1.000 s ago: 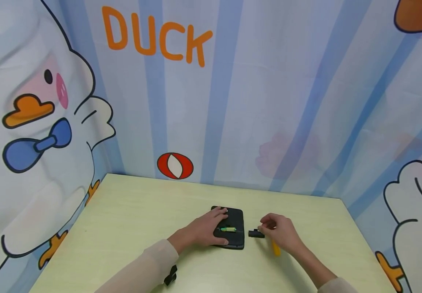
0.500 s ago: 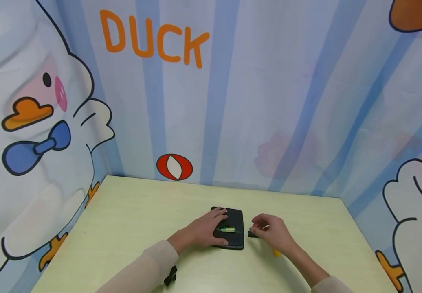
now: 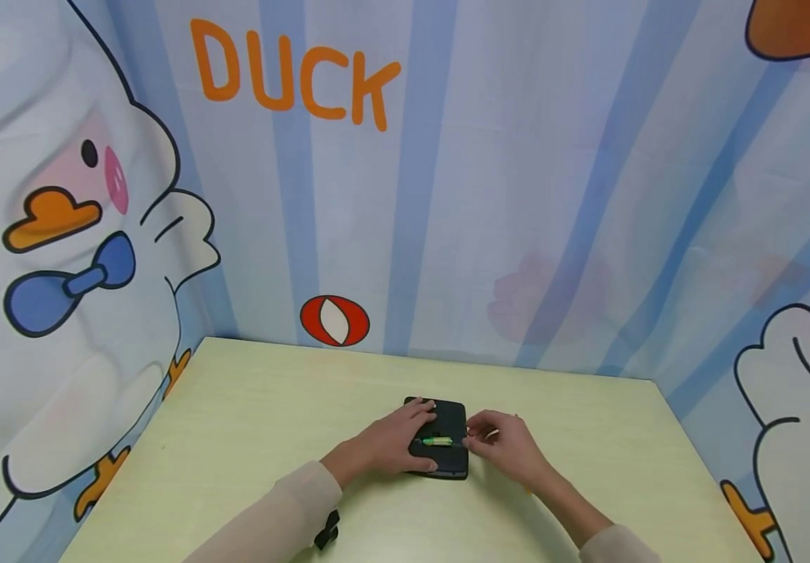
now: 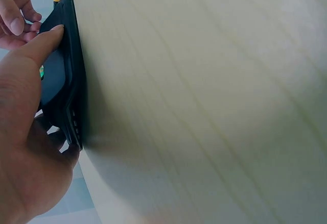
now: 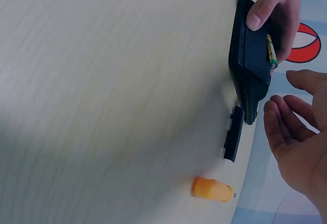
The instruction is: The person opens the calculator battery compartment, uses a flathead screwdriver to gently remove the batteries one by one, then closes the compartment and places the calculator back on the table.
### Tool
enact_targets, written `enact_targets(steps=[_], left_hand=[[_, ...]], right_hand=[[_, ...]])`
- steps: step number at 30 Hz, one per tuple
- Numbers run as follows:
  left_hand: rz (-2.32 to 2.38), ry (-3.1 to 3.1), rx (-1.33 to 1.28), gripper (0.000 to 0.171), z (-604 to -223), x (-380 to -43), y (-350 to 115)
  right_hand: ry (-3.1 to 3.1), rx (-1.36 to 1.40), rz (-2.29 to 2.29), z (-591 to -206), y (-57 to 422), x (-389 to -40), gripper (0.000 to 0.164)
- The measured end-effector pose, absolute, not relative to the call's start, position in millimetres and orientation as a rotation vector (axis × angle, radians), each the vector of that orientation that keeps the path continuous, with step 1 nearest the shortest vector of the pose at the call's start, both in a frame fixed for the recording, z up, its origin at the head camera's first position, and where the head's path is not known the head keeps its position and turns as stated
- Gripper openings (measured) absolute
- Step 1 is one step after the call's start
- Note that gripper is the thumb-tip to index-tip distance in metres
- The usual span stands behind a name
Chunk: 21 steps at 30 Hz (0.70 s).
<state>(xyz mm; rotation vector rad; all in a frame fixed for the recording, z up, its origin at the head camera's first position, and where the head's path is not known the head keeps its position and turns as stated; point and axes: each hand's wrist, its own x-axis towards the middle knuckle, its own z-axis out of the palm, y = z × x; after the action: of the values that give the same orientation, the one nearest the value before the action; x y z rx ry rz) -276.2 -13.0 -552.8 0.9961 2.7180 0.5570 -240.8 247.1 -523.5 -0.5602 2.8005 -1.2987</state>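
Note:
A flat black device (image 3: pixel 451 422) lies on the table with a long recess in its upper face. One green battery (image 3: pixel 437 441) sits in that recess. My left hand (image 3: pixel 394 439) spreads across the device's left part and presses on it, thumb toward the near edge and fingers toward the far edge. At the device's right end is my right hand (image 3: pixel 510 447); in the right wrist view its thumb and fingers stand apart, close to the battery end, holding nothing visible. A narrow black cover (image 5: pixel 234 134) lies on the table below the right hand, hidden in the head view.
A short orange cylinder (image 5: pixel 213 189) lies beyond the cover, mostly behind the right wrist in the head view. A small black item (image 3: pixel 327 530) is beside the left sleeve. A duck-printed curtain (image 3: pixel 489 195) hangs behind the pale table (image 3: pixel 271 391).
My right hand has moved left, from over the black cover to the device's right end. The orange cylinder is now almost covered by the right wrist. My left hand stays on the device.

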Motion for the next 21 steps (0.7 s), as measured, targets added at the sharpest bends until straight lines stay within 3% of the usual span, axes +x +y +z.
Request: enact_targets(steps=[21], left_hand=[[0.54,2.723,0.99,0.088,-554,-276,-13]], right_hand=[[2.873,-0.774,-1.14,-528,223,-248,0.015]])
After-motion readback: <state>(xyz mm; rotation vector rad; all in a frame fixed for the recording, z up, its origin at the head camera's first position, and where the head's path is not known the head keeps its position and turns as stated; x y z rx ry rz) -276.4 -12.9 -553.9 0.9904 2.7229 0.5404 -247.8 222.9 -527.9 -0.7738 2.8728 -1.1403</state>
